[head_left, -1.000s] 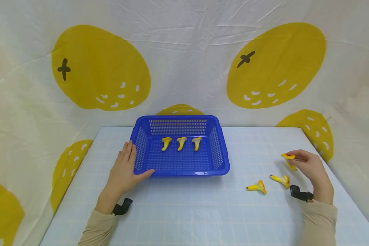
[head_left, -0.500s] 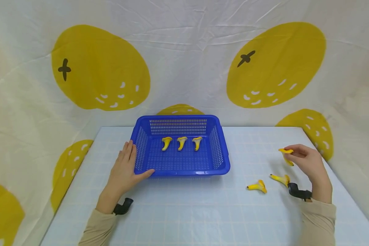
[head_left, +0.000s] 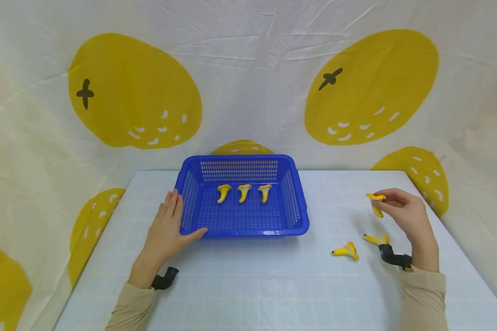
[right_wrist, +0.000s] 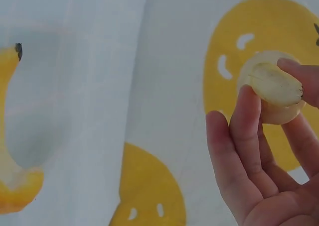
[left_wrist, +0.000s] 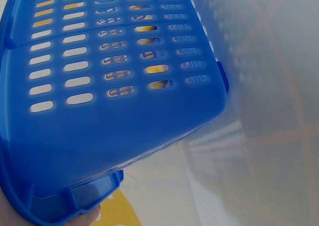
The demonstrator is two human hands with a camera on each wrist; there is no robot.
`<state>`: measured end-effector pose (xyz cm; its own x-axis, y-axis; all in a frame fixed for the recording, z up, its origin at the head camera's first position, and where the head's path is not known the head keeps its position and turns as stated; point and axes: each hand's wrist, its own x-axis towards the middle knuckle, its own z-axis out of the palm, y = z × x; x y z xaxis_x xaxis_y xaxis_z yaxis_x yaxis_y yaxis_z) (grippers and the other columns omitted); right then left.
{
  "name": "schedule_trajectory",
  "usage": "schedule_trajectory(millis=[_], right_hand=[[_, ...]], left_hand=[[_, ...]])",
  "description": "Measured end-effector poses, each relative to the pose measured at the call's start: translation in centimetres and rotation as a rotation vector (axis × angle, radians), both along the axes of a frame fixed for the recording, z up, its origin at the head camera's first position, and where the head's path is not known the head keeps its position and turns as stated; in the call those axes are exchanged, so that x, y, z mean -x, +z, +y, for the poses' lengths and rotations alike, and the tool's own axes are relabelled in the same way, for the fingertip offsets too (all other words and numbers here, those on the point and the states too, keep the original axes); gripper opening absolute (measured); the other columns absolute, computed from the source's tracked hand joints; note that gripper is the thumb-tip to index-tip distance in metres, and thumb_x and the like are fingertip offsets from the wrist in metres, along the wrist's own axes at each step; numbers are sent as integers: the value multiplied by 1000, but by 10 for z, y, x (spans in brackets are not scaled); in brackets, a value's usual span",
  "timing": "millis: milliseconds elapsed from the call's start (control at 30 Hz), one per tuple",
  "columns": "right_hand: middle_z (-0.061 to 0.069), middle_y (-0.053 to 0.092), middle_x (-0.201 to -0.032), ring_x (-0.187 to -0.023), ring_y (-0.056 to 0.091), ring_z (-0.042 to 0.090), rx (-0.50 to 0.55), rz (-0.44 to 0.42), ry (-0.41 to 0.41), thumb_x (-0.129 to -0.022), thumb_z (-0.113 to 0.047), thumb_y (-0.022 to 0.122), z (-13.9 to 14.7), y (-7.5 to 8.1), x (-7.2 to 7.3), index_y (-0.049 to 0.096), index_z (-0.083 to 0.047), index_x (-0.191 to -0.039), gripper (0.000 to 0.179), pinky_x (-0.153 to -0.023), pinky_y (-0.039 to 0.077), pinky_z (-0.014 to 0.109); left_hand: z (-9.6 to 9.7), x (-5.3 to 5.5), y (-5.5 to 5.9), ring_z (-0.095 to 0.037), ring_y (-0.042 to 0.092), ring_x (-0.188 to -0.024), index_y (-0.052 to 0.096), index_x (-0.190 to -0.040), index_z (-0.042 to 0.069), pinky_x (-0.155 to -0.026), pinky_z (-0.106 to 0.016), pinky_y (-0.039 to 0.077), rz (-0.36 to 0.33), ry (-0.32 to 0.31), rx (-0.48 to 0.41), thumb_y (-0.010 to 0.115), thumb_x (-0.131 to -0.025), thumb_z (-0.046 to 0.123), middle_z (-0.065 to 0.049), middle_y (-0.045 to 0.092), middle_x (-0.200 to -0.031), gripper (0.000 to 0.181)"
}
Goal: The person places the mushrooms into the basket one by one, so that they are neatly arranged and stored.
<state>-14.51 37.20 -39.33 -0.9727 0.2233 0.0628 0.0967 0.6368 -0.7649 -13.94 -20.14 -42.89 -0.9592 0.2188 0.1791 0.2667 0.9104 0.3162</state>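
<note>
In the head view, my right hand [head_left: 407, 214] pinches a yellow chanterelle mushroom [head_left: 375, 196] between thumb and fingertips, above the table's right side. Its cap is uppermost and the stem hangs down; the right wrist view looks at the pale stem end [right_wrist: 279, 89]. My left hand [head_left: 163, 234] rests at the near left corner of a blue plastic basket [head_left: 248, 233], fingers straight along the left rim, thumb on the front rim. Three chanterelles lie in a row inside: left [head_left: 223, 194], middle [head_left: 244, 193] and right [head_left: 264, 193].
Two more chanterelles lie on the table, one [head_left: 346, 251] nearer the basket, another [head_left: 374, 239] partly hidden by the black wrist camera [head_left: 391, 255]. A pale checked cloth [head_left: 257, 289] covers the table. Behind hangs a white curtain [head_left: 252, 92] with yellow fruit prints.
My right hand has moved up and left with the chanterelle, toward the basket. The left hand, the basket and the other chanterelles stay where they were.
</note>
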Motion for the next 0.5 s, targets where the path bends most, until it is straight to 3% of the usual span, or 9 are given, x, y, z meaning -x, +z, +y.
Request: schedule_trajectory(millis=[300,500], right_hand=[[-12,69,-97,-93,55,13,51,34,-24,-92,-39,70,-17,10,-3,66,-7,-124,46,-77,41,32],[-12,69,-101,-92,58,11,86,74,-16,-91,-34,73,-34,21,-4,68,-6,-122,42,-77,45,24]], left_hand=[[0,1,0,-40,2,-150,13,-153,-11,-121,-53,7,1,3,3,63,-82,71,-27,4,-162,120],[-1,0,0,-40,2,-150,13,-153,-12,-121,-52,7,7,-2,5,63,-82,70,-28,4,-162,120]])
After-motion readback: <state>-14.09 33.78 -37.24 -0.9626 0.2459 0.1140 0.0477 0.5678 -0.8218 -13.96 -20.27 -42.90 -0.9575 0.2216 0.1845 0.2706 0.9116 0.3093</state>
